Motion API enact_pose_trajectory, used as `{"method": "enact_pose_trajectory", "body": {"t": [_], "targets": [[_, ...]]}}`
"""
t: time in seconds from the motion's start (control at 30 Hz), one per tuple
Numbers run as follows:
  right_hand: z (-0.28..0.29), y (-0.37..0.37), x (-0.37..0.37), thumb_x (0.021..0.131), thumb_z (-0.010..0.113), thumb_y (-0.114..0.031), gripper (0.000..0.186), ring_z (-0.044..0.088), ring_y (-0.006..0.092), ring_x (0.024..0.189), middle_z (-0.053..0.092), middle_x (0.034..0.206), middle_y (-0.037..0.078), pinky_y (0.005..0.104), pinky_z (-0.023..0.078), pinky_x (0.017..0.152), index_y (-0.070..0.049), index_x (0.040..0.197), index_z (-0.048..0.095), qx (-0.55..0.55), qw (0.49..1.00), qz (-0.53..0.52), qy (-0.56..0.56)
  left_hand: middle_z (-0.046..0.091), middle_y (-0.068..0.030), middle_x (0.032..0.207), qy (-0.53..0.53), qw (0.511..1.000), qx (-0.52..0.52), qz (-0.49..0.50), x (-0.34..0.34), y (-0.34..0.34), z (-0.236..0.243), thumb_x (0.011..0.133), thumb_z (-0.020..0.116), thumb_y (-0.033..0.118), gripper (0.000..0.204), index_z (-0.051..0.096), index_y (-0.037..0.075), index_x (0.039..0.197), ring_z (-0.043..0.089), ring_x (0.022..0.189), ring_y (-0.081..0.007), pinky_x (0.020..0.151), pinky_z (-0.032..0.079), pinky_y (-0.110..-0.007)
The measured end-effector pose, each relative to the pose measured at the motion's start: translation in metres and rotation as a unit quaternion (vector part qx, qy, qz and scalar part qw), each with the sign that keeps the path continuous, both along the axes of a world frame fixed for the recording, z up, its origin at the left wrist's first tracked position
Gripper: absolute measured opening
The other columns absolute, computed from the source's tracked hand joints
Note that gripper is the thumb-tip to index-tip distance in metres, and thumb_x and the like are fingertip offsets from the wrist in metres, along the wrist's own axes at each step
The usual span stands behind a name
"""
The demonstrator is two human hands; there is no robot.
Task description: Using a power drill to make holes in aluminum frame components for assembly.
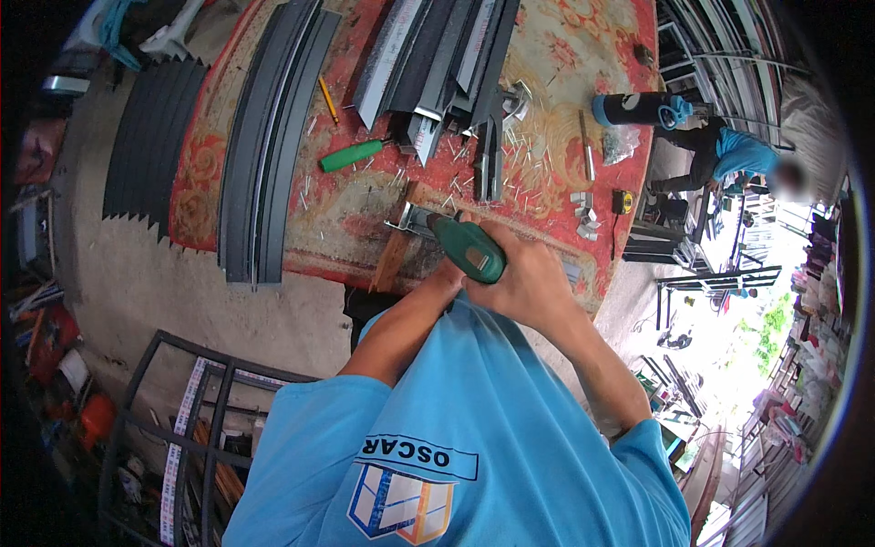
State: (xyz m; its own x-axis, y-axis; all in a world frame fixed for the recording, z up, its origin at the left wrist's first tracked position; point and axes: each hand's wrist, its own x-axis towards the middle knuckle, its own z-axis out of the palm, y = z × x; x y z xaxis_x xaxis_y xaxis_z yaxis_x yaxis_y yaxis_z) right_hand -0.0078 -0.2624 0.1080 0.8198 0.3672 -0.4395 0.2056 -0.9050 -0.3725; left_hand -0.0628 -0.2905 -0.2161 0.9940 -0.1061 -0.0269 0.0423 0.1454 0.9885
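Note:
My right hand [536, 276] is wrapped around a dark green power drill [472, 251], its front end pointing up and left at a small metal profile piece [415, 219]. That piece lies on a wooden block [395, 258] at the near edge of the table. My left hand [447, 275] is low beside the drill, close to the block; the drill and my shirt hide its fingers. A green-handled screwdriver [354, 156] and a yellow pencil [328, 98] lie beyond the block. Scattered thin metal bits surround them.
Long dark metal profiles [273, 137] run along the left of the red patterned table [570, 55], with more profiles [437, 64] at its far middle. On the right are a dark bottle [629, 109], tape measure [622, 201] and small metal pieces [585, 214]. A co-worker [743, 153] bends beyond.

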Motion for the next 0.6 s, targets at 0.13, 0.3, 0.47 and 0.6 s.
{"method": "enact_pose_trajectory", "body": {"t": [0.13, 0.3, 0.47, 0.6], "targets": [[-0.001, 0.001, 0.004, 0.071, 0.081, -0.025, 0.065, 0.072, 0.0441, 0.089, 0.074, 0.094, 0.024, 0.0503, 0.057, 0.079, -0.005, 0.131, 0.063, 0.008, 1.000, 0.007, 0.005, 0.065, -0.0050, 0.116, 0.009, 1.000, 0.001, 0.002, -0.001, 0.004, 0.003, 0.113, 0.032, 0.052, 0.047, 0.058, 0.015, 0.125, 0.064, 0.109, -0.0174, 0.096, 0.055, -0.041], [-0.004, 0.001, 0.005, 0.072, 0.083, -0.029, 0.064, 0.073, 0.0423, 0.089, 0.074, 0.093, 0.023, 0.0495, 0.057, 0.079, -0.006, 0.129, 0.065, 0.006, 1.000, 0.014, -0.008, 0.065, -0.0055, 0.118, 0.019, 1.000, -0.002, -0.009, -0.003, 0.009, 0.008, 0.113, 0.034, 0.050, 0.044, 0.058, 0.015, 0.127, 0.064, 0.111, -0.0177, 0.097, 0.055, -0.041], [-0.007, 0.001, 0.003, 0.072, 0.083, -0.031, 0.063, 0.073, 0.0425, 0.087, 0.074, 0.092, 0.023, 0.0495, 0.057, 0.078, -0.005, 0.128, 0.066, -0.003, 1.000, 0.022, -0.007, 0.064, -0.0060, 0.120, 0.032, 0.999, -0.008, -0.011, -0.004, 0.010, 0.011, 0.112, 0.037, 0.048, 0.042, 0.057, 0.015, 0.129, 0.064, 0.112, -0.0180, 0.098, 0.055, -0.042], [-0.007, 0.003, 0.003, 0.072, 0.084, -0.032, 0.063, 0.072, 0.0428, 0.085, 0.074, 0.090, 0.022, 0.0496, 0.057, 0.076, -0.005, 0.126, 0.067, -0.013, 1.000, 0.015, -0.010, 0.064, -0.0064, 0.122, 0.042, 0.999, -0.014, -0.017, -0.006, 0.008, 0.012, 0.112, 0.039, 0.046, 0.040, 0.056, 0.015, 0.130, 0.064, 0.113, -0.0182, 0.099, 0.055, -0.042]]}}
